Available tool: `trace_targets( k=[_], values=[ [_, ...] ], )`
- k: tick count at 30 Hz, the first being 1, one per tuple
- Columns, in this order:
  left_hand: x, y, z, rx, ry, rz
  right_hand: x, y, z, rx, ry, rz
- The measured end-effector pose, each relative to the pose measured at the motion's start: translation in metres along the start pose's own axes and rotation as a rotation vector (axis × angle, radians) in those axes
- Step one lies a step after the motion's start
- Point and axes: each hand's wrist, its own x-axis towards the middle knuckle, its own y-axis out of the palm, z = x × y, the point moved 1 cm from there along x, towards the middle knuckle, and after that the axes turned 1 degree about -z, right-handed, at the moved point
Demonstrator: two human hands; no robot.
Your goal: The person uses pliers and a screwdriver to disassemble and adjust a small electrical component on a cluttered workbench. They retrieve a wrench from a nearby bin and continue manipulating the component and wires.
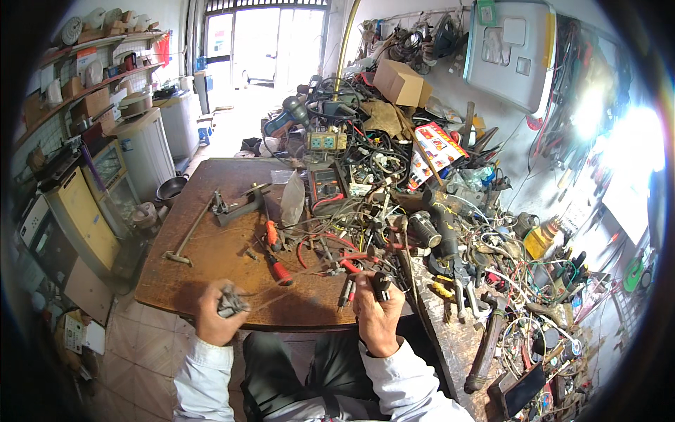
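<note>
My left hand (214,320) is closed around a grey, lumpy metal part (233,302) at the table's near edge. Thin brownish wires (281,289) stretch from near that part toward my right hand. To the right, my right hand (380,320) grips a black-handled tool (382,284); its working end cannot be made out. On the wooden table (211,239), between and beyond the hands, lie a red-and-black screwdriver (281,271) and an orange-handled screwdriver (272,235). Red test probes (349,264) rest just beyond my right hand.
A metal T-shaped rod (191,235) lies at the table's left. Behind the wires stand a clear plastic bag (293,199) and a multimeter (328,185). Tangled cables, a power socket box (326,141) and a cardboard box (399,82) pile up at the back. A hammer (486,344) lies right.
</note>
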Motion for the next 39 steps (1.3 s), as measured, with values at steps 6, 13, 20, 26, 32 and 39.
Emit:
trace_targets(
  k=[6, 13, 20, 26, 32, 39],
  values=[
    [0.020, -0.058, 0.006, 0.311, 0.178, -0.109, 0.015, -0.003, 0.004, 0.275, 0.138, -0.029],
    [0.033, -0.086, 0.023, 0.620, 0.443, -0.119, 0.030, -0.006, -0.010, 0.488, 0.248, 0.006],
    [0.039, -0.078, 0.023, 0.789, 0.658, -0.184, 0.035, -0.016, -0.029, 0.435, 0.262, 0.027],
    [0.040, -0.077, 0.021, 0.843, 0.599, -0.154, 0.037, -0.020, -0.040, 0.435, 0.379, -0.039],
    [0.040, -0.076, 0.008, 0.938, 0.453, 0.004, 0.037, -0.025, -0.048, 0.465, 0.489, -0.036],
    [0.034, -0.078, -0.003, 0.952, 0.226, 0.147, 0.040, -0.025, -0.049, 0.515, 0.520, -0.002]
  ],
)
